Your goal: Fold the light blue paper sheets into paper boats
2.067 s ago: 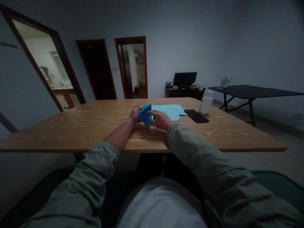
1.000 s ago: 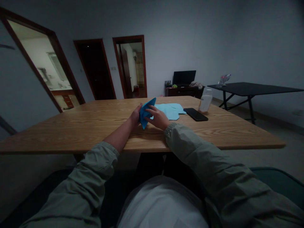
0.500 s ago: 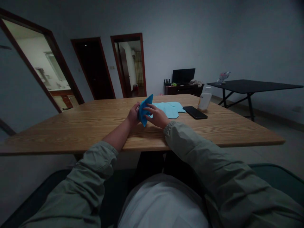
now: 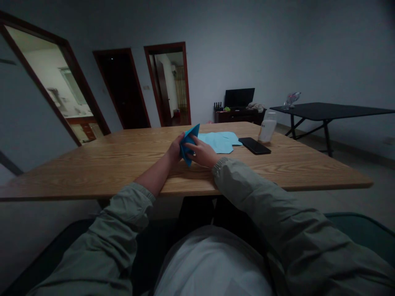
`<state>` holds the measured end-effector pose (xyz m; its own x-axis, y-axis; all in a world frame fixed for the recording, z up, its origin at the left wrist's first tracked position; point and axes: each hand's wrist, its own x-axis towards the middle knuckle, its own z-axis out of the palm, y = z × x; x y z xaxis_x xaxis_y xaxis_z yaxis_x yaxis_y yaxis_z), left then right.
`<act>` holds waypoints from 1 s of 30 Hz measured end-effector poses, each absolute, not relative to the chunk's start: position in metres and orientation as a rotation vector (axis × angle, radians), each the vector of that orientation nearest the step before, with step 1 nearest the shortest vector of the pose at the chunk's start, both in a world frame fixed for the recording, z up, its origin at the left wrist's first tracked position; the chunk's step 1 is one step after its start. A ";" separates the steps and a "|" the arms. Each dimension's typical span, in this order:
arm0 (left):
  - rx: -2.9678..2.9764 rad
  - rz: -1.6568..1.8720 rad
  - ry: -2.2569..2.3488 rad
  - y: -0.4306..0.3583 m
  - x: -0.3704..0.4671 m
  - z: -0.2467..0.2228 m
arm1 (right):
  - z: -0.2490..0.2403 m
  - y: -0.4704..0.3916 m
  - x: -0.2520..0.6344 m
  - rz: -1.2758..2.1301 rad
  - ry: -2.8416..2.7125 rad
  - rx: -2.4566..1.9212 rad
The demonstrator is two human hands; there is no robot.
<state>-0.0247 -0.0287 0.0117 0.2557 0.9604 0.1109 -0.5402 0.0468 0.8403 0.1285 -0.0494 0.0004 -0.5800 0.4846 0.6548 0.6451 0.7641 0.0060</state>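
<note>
Blue paper (image 4: 195,130) is folded, angled faces standing up; left hand (image 4: 175,149) holds it, right hand (image 4: 205,153) touches it (can't tell if pinching). Light-blue sheets (image 4: 221,142) lie flat.

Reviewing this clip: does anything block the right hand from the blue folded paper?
Nothing visible does: the right hand already has its fingers against the blue folded paper. The light blue sheets and phone lie clear of that contact.
</note>
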 end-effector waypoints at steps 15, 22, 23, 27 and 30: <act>0.954 1.206 0.539 -0.030 -0.025 0.015 | -0.001 -0.040 0.131 -0.241 -2.215 -0.840; 0.974 1.268 0.596 -0.032 -0.025 0.018 | 0.000 -0.040 0.129 -0.233 -2.183 -0.759; 0.978 1.275 0.597 -0.033 -0.024 0.019 | 0.000 -0.041 0.128 -0.237 -2.180 -0.756; 1.003 1.311 0.571 -0.037 -0.024 0.021 | 0.001 -0.043 0.128 -0.245 -2.166 -0.734; 1.045 1.304 0.543 -0.039 -0.024 0.020 | 0.001 -0.043 0.129 -0.233 -2.148 -0.730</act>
<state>-0.0244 -0.0395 0.0204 0.2340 0.9472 0.2194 -0.5116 -0.0719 0.8562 0.1295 -0.0433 0.0012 -0.4827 0.4206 0.7682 0.5758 0.8133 -0.0835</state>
